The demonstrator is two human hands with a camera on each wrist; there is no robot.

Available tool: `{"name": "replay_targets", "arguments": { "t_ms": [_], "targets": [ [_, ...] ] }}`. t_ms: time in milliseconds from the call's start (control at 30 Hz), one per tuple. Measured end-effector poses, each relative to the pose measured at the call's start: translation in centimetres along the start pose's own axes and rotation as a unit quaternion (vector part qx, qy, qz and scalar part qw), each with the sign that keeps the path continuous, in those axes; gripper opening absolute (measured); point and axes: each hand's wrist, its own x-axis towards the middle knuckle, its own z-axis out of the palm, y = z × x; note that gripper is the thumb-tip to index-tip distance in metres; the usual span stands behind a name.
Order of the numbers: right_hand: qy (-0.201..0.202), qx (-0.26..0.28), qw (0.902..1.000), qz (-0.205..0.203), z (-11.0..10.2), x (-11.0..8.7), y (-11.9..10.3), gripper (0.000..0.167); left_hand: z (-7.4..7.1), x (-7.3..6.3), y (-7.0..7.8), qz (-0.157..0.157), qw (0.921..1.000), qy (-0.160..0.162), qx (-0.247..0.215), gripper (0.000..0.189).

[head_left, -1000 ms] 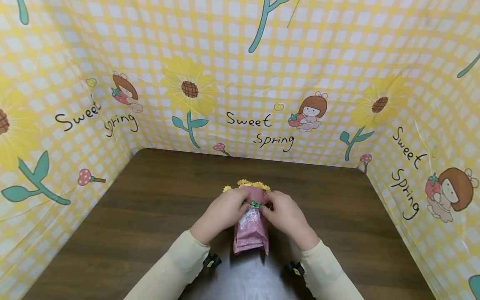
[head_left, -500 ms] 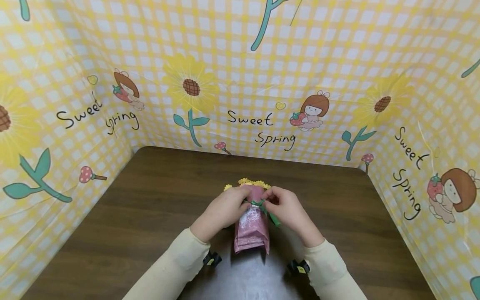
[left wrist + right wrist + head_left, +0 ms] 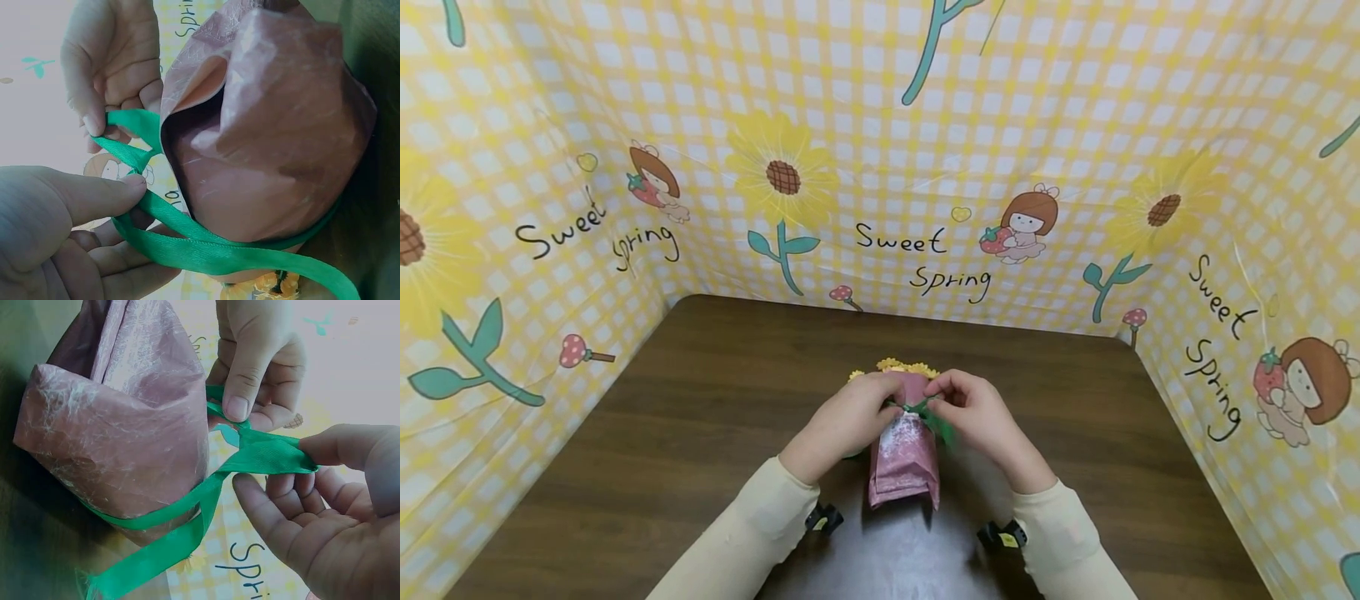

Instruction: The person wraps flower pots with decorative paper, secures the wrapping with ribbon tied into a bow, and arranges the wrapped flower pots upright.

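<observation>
A bouquet in pink wrapping paper (image 3: 904, 471) lies on the table, its yellow flowers (image 3: 917, 367) at the far end. Round its narrow middle runs a green satin ribbon (image 3: 206, 255), crossed in front and with a tail hanging loose. My left hand (image 3: 842, 417) pinches the ribbon between thumb and fingers right at the crossing. Just to the right, my right hand (image 3: 979, 419) pinches a folded loop of the same ribbon by its outer end, seen in the right wrist view. Part of the flowers is hidden behind the hands.
Dark wooden table (image 3: 737, 358) all around the bouquet. A yellow checked cloth (image 3: 880, 150) with printed sunflowers and lettering stands as walls at the back and both sides. Black wrist cameras (image 3: 825, 519) sit under the sleeves.
My right hand has drawn slightly to the right from the bouquet's middle with ribbon in its fingers, and more green ribbon now shows beside the wrapping. The left hand stays nearly in place.
</observation>
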Motion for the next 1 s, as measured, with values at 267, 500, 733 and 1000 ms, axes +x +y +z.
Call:
{"name": "replay_targets", "arguments": {
  "t_ms": [267,500,733,1000],
  "targets": [
    [-0.008,0.024,0.9997,-0.002,-0.3,0.4,1.4,0.014,-0.3,0.0,-0.2,0.002,0.9996,-0.016,-0.023,0.015],
    [0.004,0.049,0.9988,0.003,-0.7,0.4,1.2,0.022,-0.4,0.2,-0.3,0.003,0.9993,-0.019,-0.033,0.006],
    [0.016,0.06,0.998,0.016,-1.0,0.4,0.7,0.022,-0.5,0.3,-0.3,0.003,0.9994,-0.022,-0.028,0.006],
    [-0.011,0.024,0.9994,0.023,-1.6,0.2,0.8,0.022,-0.6,0.2,-0.3,-0.001,0.9995,-0.023,-0.023,0.007]
  ]
}}
